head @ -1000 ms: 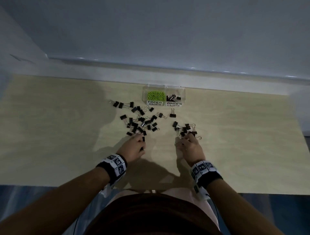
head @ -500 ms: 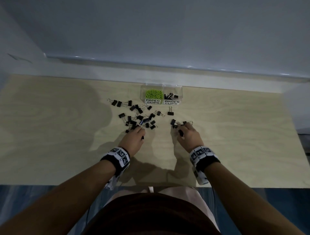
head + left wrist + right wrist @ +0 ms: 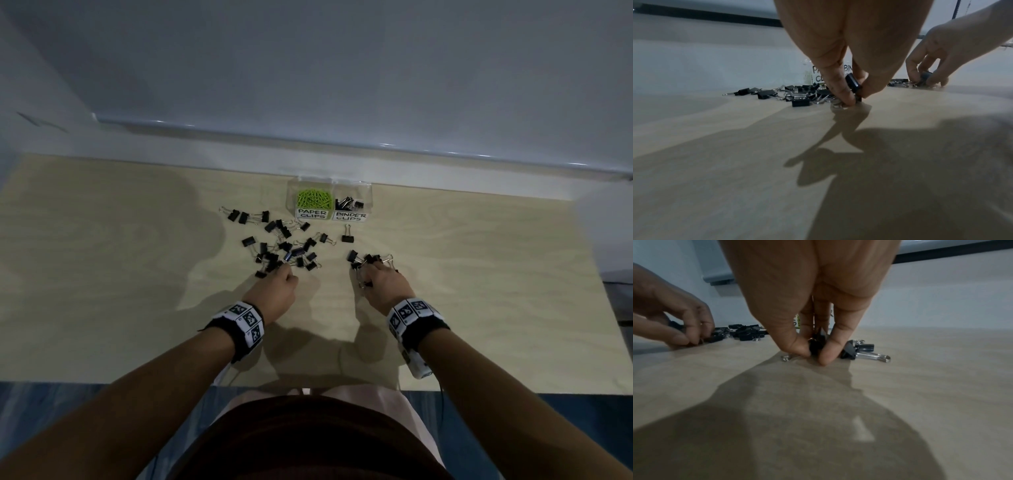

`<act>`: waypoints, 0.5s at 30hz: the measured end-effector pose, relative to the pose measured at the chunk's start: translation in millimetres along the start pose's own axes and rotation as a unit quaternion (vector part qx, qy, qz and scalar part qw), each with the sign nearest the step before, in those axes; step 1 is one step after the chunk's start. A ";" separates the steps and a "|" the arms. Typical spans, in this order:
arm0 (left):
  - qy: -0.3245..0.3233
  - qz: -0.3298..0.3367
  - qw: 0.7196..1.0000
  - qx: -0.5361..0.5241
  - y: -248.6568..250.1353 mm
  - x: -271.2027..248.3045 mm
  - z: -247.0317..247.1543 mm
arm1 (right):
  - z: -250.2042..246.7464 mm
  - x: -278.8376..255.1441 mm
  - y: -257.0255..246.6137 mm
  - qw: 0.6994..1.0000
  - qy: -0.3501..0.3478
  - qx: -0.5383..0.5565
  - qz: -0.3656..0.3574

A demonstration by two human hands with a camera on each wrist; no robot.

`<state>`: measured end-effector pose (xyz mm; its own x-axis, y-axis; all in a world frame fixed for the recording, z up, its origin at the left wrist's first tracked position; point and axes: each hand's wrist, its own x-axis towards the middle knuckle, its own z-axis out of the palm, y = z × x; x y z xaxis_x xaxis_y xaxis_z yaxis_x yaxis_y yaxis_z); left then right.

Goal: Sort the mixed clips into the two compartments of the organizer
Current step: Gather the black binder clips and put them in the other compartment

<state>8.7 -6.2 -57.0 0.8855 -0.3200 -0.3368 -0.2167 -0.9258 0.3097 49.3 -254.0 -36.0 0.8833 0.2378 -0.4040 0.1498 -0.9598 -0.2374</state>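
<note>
The pale wooden counter (image 3: 479, 291) filled most of the head view, with a grey wall (image 3: 342, 85) rising behind its far edge. At that far edge stood the clear organizer (image 3: 368, 197), its left compartment labelled for paper clips and packed with green paper clips (image 3: 314, 199), its right compartment labelled for binder clips and holding a few black ones. Nearer the person, a large scatter of black binder clips (image 3: 281, 245) lay on the counter to the left, a smaller cluster (image 3: 368, 259) lay to the right, and a single clip (image 3: 347, 235) sat alone just in front of the organizer. The left hand (image 3: 275, 294) reached into the near edge of the large scatter, its fingers (image 3: 840, 91) curled and pinching a black binder clip (image 3: 853, 83) down against the counter. The right hand (image 3: 385, 286) was at the smaller cluster, its thumb and fingers (image 3: 827, 353) likewise pinching a black clip (image 3: 816, 344) at the counter surface, with another clip (image 3: 863, 350) lying just beside it.
</note>
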 end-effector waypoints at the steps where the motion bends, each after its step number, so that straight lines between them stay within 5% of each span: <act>1: 0.009 0.001 1.000 -0.002 0.9 0.0 -2.0 | -0.7 0.7 -0.2 1.000 -0.006 0.001 0.003; 15: 0.029 -0.082 0.993 -0.085 1.3 5.4 -17.2 | -10.0 -4.3 5.7 1.000 -0.022 0.022 -0.002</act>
<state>20.3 -5.6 -43.2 0.9264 -0.1518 -0.3447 -0.0001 -0.9152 0.4030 50.8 -262.1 -26.8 0.8621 0.2494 -0.4411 0.1333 -0.9515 -0.2774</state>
